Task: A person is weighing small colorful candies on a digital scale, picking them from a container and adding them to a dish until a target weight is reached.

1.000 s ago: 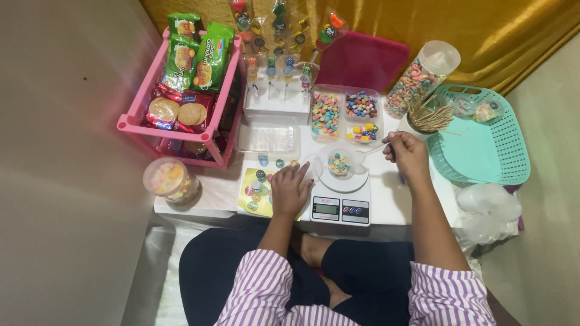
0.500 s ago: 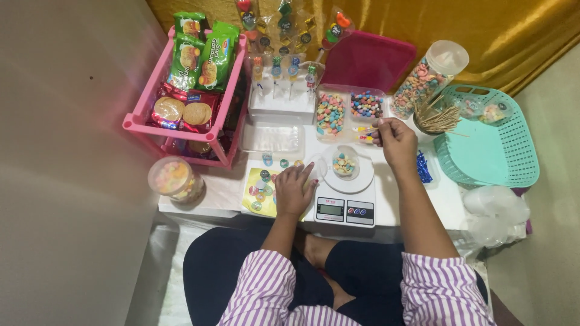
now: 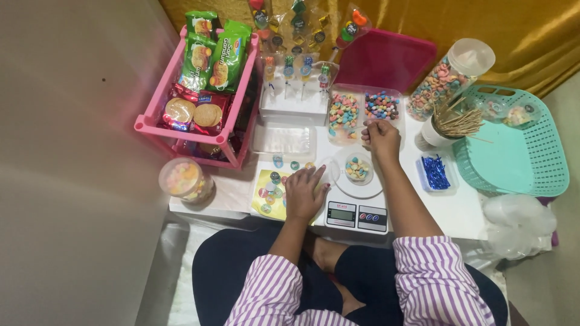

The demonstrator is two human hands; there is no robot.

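Our right hand (image 3: 380, 134) reached beyond the digital kitchen scale (image 3: 356, 211), its fingertips bunched together at the near edge of the clear tray of multicoloured candies (image 3: 362, 110); whether a candy sat pinched between them we could not tell, the tips being too small in the view. Our left hand (image 3: 304, 193) lay flat, palm down and fingers spread, just left of the scale, pressing on the yellow sheet of round stickers (image 3: 266, 193).

On the scale stood a small clear cup (image 3: 357, 169) on a white plate (image 3: 359, 188), already holding some pastel candies. We judged that the step wanted a light pinch: a few pieces at a time, lifted clear of the tray wall and carried straight back over the cup before release, so nothing bounced off the plate. Keeping the wrist off the platform would matter too, since any weight there could spoil the reading.

The right forearm ran straight out from the striped purple sleeve (image 3: 438, 278), passing along the scale's right side, wrist slightly bent down toward the tray. The left forearm angled in from the lap, elbow tucked, hand resting. Right of the scale lay a small dish of blue foil ties (image 3: 434, 172), with a cup of wooden skewers (image 3: 450, 124) beyond it.
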